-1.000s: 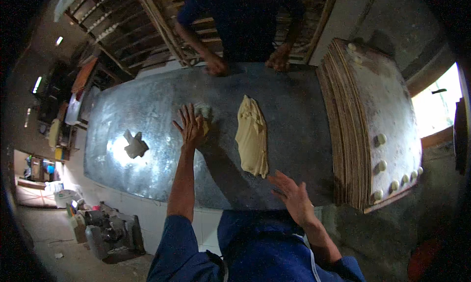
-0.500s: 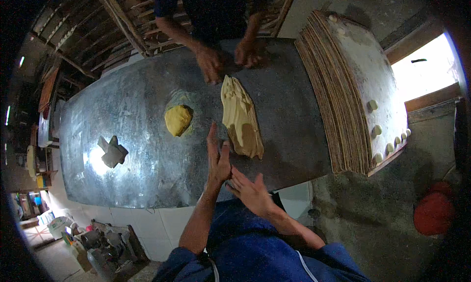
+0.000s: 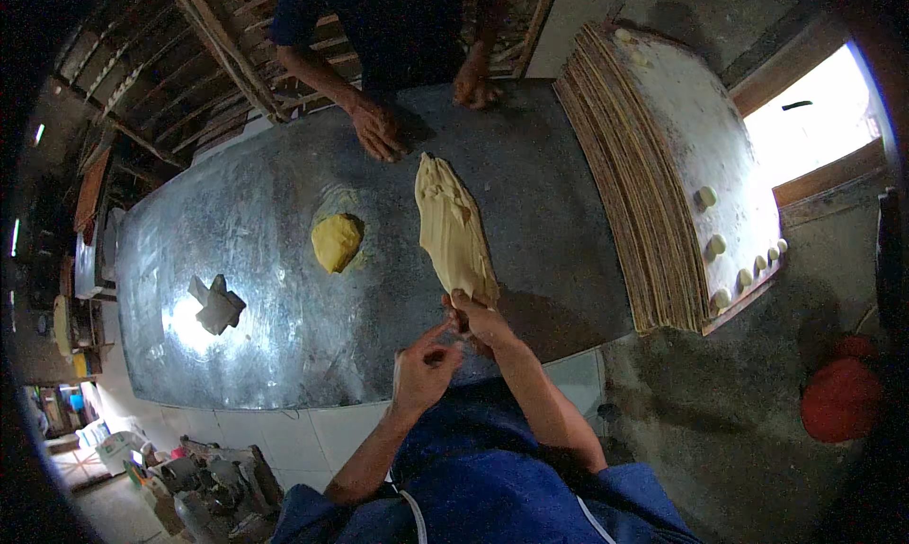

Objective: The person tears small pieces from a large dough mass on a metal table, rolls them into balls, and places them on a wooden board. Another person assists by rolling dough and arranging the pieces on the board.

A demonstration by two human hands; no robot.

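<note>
The long, pale cream slab of soft dough [image 3: 450, 217] lies on the dark grey metal tabletop [image 3: 256, 203]. Its near end is in the r. hand [image 3: 483, 324], closed on it w/ thumb on top. The l. hand [image 3: 426, 369], half curled, is just beside; if it grips smth., I cannot tell. To the left sits a rounded yellow dough lump [image 3: 336, 243]; near the far end, a co-worker's hand [image 3: 379, 132]. Print on the grey clutter [image 3: 222, 482], lower left, is too small to read.

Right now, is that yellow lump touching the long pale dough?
Apart. The head view shows bare grey tabletop between the yellow lump and the long pale dough.
</note>
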